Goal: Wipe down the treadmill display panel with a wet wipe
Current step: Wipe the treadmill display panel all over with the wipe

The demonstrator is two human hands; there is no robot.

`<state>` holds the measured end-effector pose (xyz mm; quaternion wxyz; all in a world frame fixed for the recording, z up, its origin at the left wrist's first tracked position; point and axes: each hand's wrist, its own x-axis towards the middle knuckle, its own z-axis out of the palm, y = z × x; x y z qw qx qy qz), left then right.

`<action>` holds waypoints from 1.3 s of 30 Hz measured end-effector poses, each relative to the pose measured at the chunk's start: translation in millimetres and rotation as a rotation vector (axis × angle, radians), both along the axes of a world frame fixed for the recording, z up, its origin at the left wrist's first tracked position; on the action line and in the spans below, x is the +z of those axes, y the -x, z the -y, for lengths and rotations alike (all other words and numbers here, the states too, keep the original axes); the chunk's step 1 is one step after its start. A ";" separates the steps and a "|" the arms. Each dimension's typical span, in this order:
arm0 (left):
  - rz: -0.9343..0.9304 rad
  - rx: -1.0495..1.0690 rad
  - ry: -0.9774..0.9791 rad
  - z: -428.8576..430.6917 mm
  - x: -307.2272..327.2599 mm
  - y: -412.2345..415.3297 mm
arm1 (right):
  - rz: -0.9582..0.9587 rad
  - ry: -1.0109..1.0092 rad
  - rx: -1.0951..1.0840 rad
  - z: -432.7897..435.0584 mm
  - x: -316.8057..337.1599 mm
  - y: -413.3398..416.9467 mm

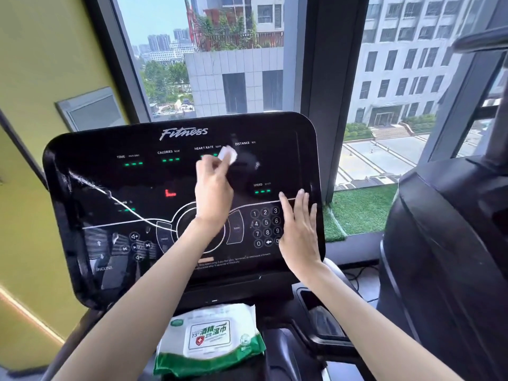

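Note:
The black glossy treadmill display panel fills the middle of the head view, with green readouts and a number keypad. My left hand grips a small bunched white wet wipe and holds it against the upper middle of the panel, near the HEART RATE label. My right hand lies flat with straight fingers on the panel's right side, over the edge of the keypad. Wet smears show on the panel's left part.
A green and white pack of wet wipes lies on the console tray below the panel. A second dark machine stands close at the right. A window is behind the panel, a yellow wall at the left.

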<state>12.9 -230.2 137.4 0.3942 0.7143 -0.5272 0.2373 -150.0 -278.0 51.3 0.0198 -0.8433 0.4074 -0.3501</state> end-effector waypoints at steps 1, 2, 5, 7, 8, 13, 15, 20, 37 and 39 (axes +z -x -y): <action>-0.039 0.040 0.021 -0.6 0.9 4.9 | -0.006 0.002 0.001 -0.2 0.1 -0.2; 0.046 0.016 -0.027 -0.5 -1.1 11.6 | -0.011 0.001 0.002 -0.6 0.1 -0.8; 0.588 -0.235 -0.258 -11.1 -17.9 20.5 | -0.001 -0.010 0.009 -1.8 0.5 -2.5; 0.539 -0.182 -0.234 -15.0 -10.2 2.5 | 0.020 -0.027 0.025 -1.1 1.4 -1.3; 0.383 -0.087 -0.173 -14.4 -4.7 -7.1 | 0.034 -0.034 0.035 -0.3 1.8 -0.1; 0.173 0.044 -0.079 -11.5 -2.9 3.5 | 0.052 -0.039 0.020 -3.5 1.1 -4.0; 0.506 -0.163 -0.220 -16.3 -16.9 12.6 | 0.062 -0.039 0.016 -6.8 1.0 -7.9; 0.071 0.039 -0.014 -17.1 -4.7 -16.4 | -0.005 0.064 0.079 -12.8 -1.3 -8.4; 0.354 -0.191 -0.190 -25.7 -16.1 -18.8 | -0.008 0.163 0.277 -36.8 3.0 -35.3; 0.121 -0.037 0.016 -31.1 -10.9 -40.4 | -0.020 0.170 0.286 -37.7 2.3 -36.8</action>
